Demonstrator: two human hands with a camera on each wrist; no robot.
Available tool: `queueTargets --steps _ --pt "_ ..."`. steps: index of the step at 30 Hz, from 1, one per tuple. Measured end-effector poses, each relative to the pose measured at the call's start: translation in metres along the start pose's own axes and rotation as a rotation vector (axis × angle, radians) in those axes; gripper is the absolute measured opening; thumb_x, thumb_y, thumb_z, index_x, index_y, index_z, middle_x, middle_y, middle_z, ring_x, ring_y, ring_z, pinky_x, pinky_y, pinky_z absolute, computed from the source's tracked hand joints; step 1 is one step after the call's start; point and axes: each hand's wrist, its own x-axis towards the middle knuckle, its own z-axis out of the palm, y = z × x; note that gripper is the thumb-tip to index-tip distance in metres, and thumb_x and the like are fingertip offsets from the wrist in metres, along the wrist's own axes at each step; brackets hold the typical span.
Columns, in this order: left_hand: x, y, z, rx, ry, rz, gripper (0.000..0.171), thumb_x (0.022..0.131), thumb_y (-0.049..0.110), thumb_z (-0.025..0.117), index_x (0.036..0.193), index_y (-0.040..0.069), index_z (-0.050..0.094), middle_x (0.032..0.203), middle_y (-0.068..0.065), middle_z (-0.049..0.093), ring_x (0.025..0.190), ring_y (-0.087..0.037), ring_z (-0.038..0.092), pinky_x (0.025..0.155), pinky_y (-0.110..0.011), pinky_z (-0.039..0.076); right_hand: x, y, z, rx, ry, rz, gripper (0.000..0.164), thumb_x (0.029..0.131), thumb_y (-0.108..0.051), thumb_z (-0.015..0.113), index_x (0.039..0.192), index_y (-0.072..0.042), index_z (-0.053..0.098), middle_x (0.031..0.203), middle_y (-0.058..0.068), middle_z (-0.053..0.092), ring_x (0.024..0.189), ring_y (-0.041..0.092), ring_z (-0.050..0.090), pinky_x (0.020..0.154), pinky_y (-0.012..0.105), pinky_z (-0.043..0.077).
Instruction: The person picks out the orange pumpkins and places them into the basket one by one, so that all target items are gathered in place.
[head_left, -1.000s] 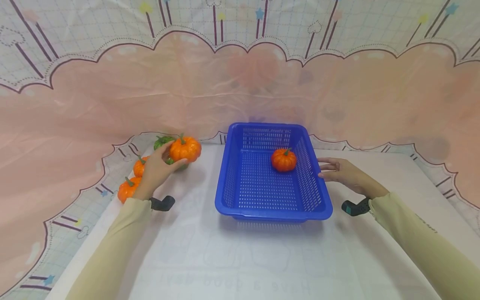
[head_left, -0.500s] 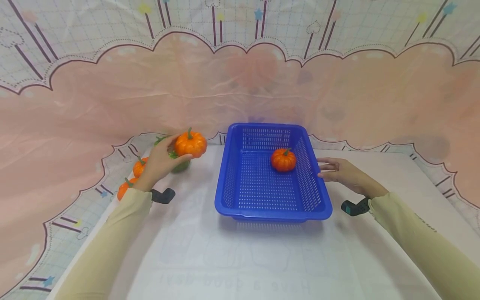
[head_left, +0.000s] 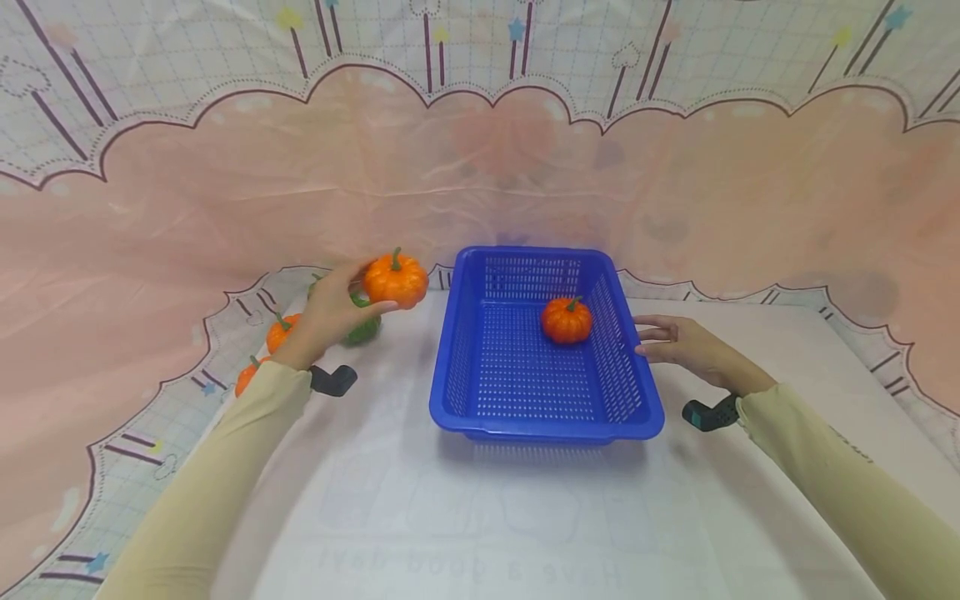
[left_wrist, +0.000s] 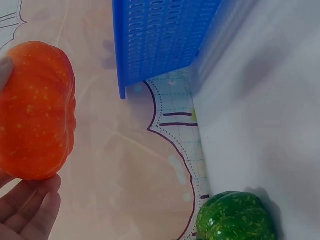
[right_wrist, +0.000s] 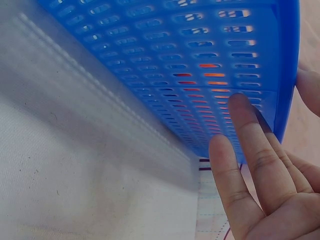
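My left hand (head_left: 328, 310) grips an orange pumpkin (head_left: 397, 282) with a green stem, raised above the table to the left of the basket. In the left wrist view the pumpkin (left_wrist: 37, 110) sits between thumb and fingers. A blue perforated basket (head_left: 540, 430) stands mid-table with one darker orange pumpkin (head_left: 566, 320) inside, near its right wall. At that wall is my right hand (head_left: 693, 350). The right wrist view has its straight fingers (right_wrist: 262, 160) against or close to the outer wall, with another digit at the rim (right_wrist: 288, 75).
Two orange pumpkins (head_left: 281, 333) (head_left: 246, 377) lie at the table's left edge, partly behind the left arm. A green pumpkin (head_left: 363, 332) sits under the left hand, and another green one is mostly hidden behind it. A patterned cloth (head_left: 480, 167) hangs behind the table (head_left: 450, 517).
The left hand has lifted the orange pumpkin and carried it rightward toward the basket, uncovering more of the green pumpkin below. The right hand and basket stay put.
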Motion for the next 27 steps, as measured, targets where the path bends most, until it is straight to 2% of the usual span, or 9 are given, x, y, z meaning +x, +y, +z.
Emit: queueTargets --steps 3,6,10,20,23,27 --pt "0.002 0.005 0.002 0.050 -0.002 0.036 0.088 0.076 0.048 0.073 0.145 0.010 0.034 0.145 -0.016 0.043 0.126 -0.035 0.047 0.106 -0.051 0.039 0.000 0.000 0.000 0.004 -0.002 -0.001 0.073 0.092 -0.023 0.059 0.148 0.001 0.019 0.144 0.029 0.037 0.128 0.045 0.044 0.107 0.059 0.032" --pt "0.005 0.009 0.005 0.061 -0.007 0.089 0.084 0.077 0.042 0.074 0.144 0.009 0.037 0.143 -0.017 0.044 0.125 -0.035 0.048 0.105 -0.050 0.041 0.000 -0.001 0.000 0.008 -0.003 -0.004 0.072 0.092 -0.023 0.059 0.148 0.001 0.019 0.143 0.030 0.038 0.127 0.045 0.045 0.107 0.059 0.032" --pt "0.007 0.015 0.010 0.036 -0.012 0.152 0.079 0.077 0.034 0.076 0.142 0.010 0.039 0.141 -0.015 0.047 0.124 -0.032 0.049 0.105 -0.048 0.042 -0.001 -0.001 0.000 0.009 -0.003 -0.003 0.073 0.092 -0.023 0.059 0.148 0.002 0.019 0.143 0.030 0.038 0.127 0.045 0.044 0.107 0.059 0.032" --pt "0.014 0.030 0.023 -0.020 -0.018 0.344 0.073 0.077 0.027 0.077 0.140 0.009 0.043 0.137 -0.011 0.052 0.122 -0.028 0.051 0.101 -0.049 0.045 0.001 0.000 -0.001 0.013 -0.005 -0.010 0.072 0.092 -0.022 0.060 0.148 0.001 0.020 0.143 0.030 0.038 0.127 0.045 0.045 0.107 0.059 0.032" --pt "0.015 0.033 0.027 -0.032 -0.039 0.361 0.072 0.078 0.027 0.077 0.139 0.010 0.043 0.137 -0.010 0.052 0.122 -0.027 0.051 0.101 -0.050 0.044 0.001 0.000 -0.001 0.016 -0.006 -0.009 0.072 0.092 -0.023 0.060 0.148 0.001 0.020 0.144 0.029 0.038 0.127 0.045 0.045 0.106 0.059 0.032" --pt "0.017 0.038 0.032 -0.049 -0.065 0.348 0.071 0.079 0.028 0.075 0.140 0.013 0.042 0.139 -0.007 0.051 0.125 -0.024 0.050 0.104 -0.047 0.043 0.002 0.000 -0.002 0.018 -0.006 -0.005 0.072 0.092 -0.022 0.060 0.148 0.001 0.020 0.144 0.029 0.038 0.126 0.044 0.046 0.107 0.058 0.033"
